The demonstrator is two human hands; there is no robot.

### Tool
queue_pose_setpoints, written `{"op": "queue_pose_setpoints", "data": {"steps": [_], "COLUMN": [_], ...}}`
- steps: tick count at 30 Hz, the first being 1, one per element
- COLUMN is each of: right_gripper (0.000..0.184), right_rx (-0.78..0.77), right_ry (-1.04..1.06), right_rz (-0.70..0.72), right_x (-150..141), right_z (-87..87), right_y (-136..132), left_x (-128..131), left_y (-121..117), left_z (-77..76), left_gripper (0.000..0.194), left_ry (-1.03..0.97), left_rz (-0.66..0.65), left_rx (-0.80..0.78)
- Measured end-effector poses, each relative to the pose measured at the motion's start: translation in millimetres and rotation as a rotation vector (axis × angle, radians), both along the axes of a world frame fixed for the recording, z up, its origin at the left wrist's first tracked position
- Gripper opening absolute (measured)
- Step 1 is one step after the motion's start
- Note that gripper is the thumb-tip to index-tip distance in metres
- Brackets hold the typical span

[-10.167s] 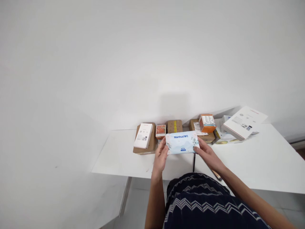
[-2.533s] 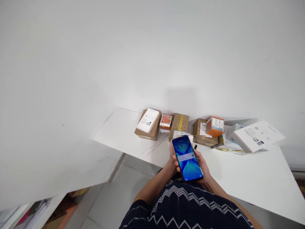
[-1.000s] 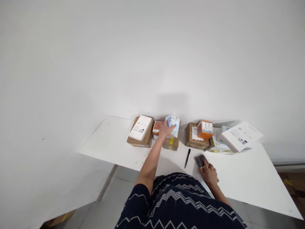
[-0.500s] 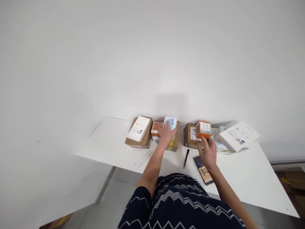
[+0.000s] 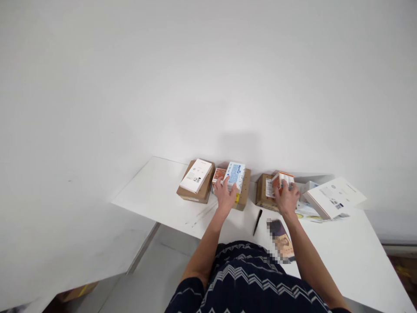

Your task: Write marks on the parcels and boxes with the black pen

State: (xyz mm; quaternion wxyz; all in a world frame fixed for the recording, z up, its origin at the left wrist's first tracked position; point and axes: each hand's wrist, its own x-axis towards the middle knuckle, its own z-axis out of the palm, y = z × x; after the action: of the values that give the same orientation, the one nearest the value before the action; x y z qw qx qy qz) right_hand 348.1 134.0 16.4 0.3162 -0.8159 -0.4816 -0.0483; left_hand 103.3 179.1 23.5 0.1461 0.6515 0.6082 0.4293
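Observation:
My left hand (image 5: 225,194) has its fingers spread at the near end of a light-blue and white box (image 5: 236,173), touching it. That box lies on a brown cardboard box (image 5: 245,191), beside a smaller orange box (image 5: 219,174). My right hand (image 5: 287,200) is closed around the near side of an orange and white box (image 5: 279,179) atop another cardboard box (image 5: 262,198). The fingers cover part of its printed face. Its lower edge is hidden, so I cannot tell whether it rests fully on the cardboard.
At the left, a flat white box (image 5: 196,175) lies on a cardboard box (image 5: 204,194). Another white box (image 5: 332,198) leans over packages on the right. A black pen (image 5: 257,222) and a phone-like flat item (image 5: 282,241), partly pixelated, lie on the white table (image 5: 345,248).
My left hand has drawn back toward the near end of the light-blue box, leaving more of its top showing. My right hand has moved up over the orange and white box.

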Motion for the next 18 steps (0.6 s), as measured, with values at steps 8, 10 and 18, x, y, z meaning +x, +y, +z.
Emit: {"op": "queue_pose_setpoints", "data": {"steps": [8, 10, 18], "right_gripper": [0.042, 0.036, 0.036], "right_rx": [0.227, 0.225, 0.147], "right_ry": [1.330, 1.494, 1.438], "right_rz": [0.067, 0.113, 0.370], "right_x": [-41.1, -54.1, -69.0], "right_z": [50.7, 62.9, 77.4], "right_y": [-37.2, -45.2, -67.5], "left_x": [9.6, 17.9, 27.4], "left_y": [-32.4, -42.1, -55.2], "left_z": [14.2, 19.2, 44.1], "left_gripper": [0.043, 0.075, 0.093], "left_ry": [-0.238, -0.265, -0.779], "left_rz": [-0.419, -0.543, -0.587], "left_rx": [0.241, 0.137, -0.246]}}
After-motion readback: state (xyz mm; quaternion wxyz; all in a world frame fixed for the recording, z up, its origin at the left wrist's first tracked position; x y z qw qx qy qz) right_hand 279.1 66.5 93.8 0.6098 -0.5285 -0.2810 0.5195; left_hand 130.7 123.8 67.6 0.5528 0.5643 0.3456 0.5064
